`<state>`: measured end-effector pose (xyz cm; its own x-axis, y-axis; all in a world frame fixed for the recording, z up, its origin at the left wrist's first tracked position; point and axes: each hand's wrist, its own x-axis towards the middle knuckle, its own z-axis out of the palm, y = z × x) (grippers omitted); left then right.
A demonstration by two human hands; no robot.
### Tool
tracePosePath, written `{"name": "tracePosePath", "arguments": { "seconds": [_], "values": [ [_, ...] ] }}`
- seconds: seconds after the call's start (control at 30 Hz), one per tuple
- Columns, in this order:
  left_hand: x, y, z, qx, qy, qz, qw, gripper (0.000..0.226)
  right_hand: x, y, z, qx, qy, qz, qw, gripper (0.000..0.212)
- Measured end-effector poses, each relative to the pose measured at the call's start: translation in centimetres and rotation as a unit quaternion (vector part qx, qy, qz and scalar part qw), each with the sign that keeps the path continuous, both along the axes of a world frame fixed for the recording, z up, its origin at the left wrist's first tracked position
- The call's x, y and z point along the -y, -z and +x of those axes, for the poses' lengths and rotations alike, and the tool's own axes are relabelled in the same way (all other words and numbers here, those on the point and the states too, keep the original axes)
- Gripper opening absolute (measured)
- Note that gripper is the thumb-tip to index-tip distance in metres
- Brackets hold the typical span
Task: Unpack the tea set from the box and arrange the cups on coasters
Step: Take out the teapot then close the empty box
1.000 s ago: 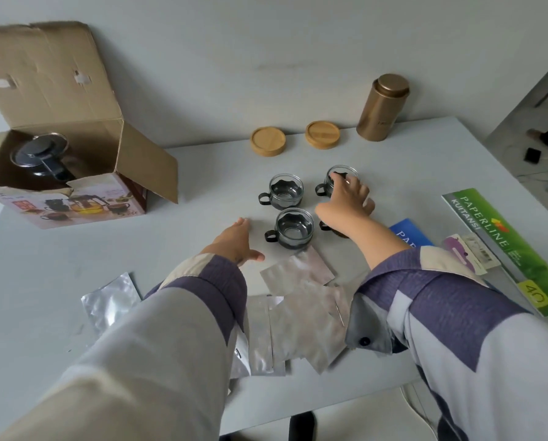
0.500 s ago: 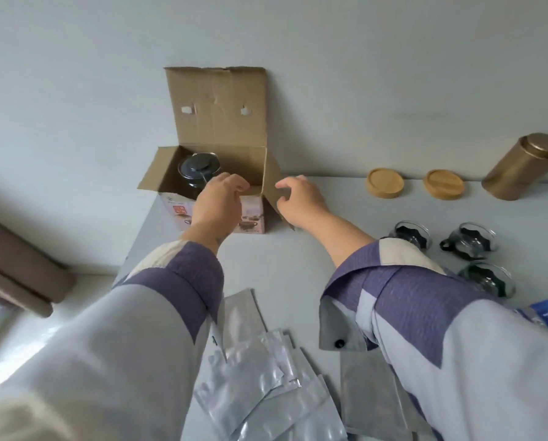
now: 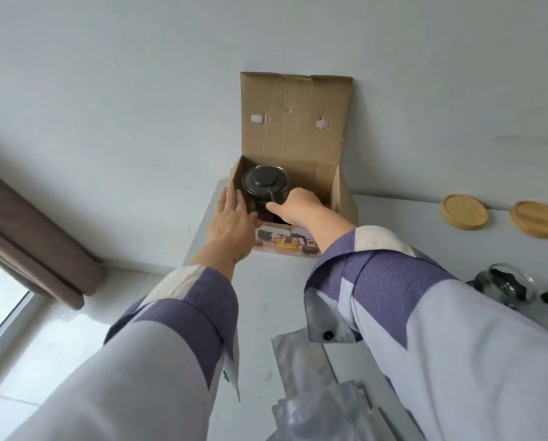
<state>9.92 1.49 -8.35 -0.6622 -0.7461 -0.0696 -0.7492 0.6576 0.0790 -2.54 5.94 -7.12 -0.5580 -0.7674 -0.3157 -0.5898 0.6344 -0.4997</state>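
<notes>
Head view, looking down along both sleeved arms. Table [image 3: 266, 297]: pale grey, set against a white wall, with a brown curtain [image 3: 27, 230] and a window at far left. Box [image 3: 298, 122]: open cardboard carton at the table's far left corner, lid flap standing upright against the wall, printed front panel facing the person. Teapot [image 3: 264, 186]: dark glass body with a dark round lid, standing upright inside the box at its left side. Left hand [image 3: 231, 218]: fingers straight and held together, palm laid flat against the box's left outer wall and front corner. Right hand [image 3: 295, 206]: reaches over the front edge into the box, fingers curled at the teapot's handle side; whether they actually clasp the handle cannot be told. Foil bags [image 3: 301, 370]: crumpled silver pouches lying on the table near the person, between the arms. Coasters [image 3: 463, 211]: two round wooden discs lying side by side by the wall, right of the box. Cup [image 3: 505, 284]: glass with dark holder, at the right edge, partly hidden by the right sleeve.
</notes>
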Motion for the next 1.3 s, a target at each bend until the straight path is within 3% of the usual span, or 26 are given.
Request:
{"name": "tracePosePath", "arguments": {
  "seconds": [0.2,0.33,0.5,0.6,0.77,1.07,1.3],
  "values": [
    [1.3,1.6,-0.2,0.123,0.05,-0.075,0.988,0.055,0.7,0.7,0.2,0.015,0.043,0.008,0.999,0.031],
    [0.9,1.2,-0.3,0.101,0.031,-0.064,0.992,0.058,-0.4,0.2,-0.6,0.02,0.08,-0.026,0.996,0.026],
    [0.6,0.8,-0.2,0.078,0.007,-0.032,0.996,0.059,-2.5,-4.0,-2.6,0.047,0.116,-0.093,0.988,0.04],
    [0.5,0.6,-0.4,0.096,0.014,-0.04,0.994,0.057,-4.3,-6.4,-4.1,0.078,0.142,-0.14,0.977,0.042],
    [0.5,0.7,-0.6,0.146,0.028,-0.071,0.986,0.055,-7.7,-8.0,-6.4,0.027,0.195,-0.156,0.968,0.039],
    [1.3,1.5,-0.8,0.186,0.056,-0.125,0.973,0.05,-13.1,-5.1,-9.6,-0.065,0.293,-0.103,0.948,0.039],
    [1.3,1.8,-0.9,0.193,0.05,-0.147,0.969,0.048,-14.0,0.1,-10.8,-0.039,0.324,-0.082,0.942,0.039]
  ]
}}
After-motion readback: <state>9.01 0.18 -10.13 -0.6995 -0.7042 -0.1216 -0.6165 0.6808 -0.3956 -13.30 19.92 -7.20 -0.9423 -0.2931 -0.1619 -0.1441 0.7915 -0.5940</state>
